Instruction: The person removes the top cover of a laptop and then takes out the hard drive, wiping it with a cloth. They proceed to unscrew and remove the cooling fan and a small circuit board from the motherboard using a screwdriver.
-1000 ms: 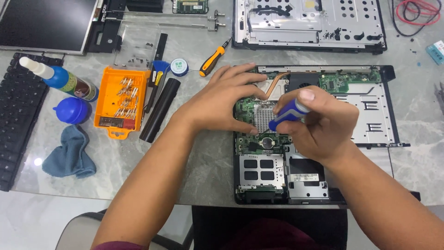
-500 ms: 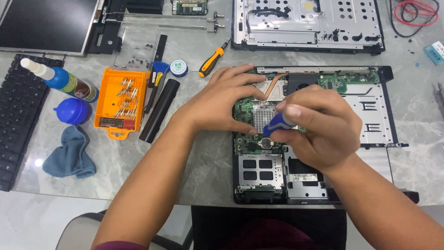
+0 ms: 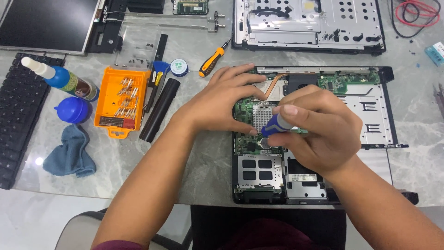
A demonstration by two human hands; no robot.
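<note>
Since the earlier frame, blue tool [image 3: 276, 125] is being tilted lower toward the chip, gripped in closed right hand [image 3: 319, 134]. Circuit board [image 3: 245, 111] is being steadied under open left hand [image 3: 222, 104]. Risk: a slipping tip could be scratching nearby components.

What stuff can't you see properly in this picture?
- Tip of the blue-handled tool: head view, hidden under the right hand.
- Circuit board: head view, partly covered by the left hand and right hand.
- Black keyboard: cut off by the left edge.
- Small bits in the orange tray: too small to tell apart.
</note>
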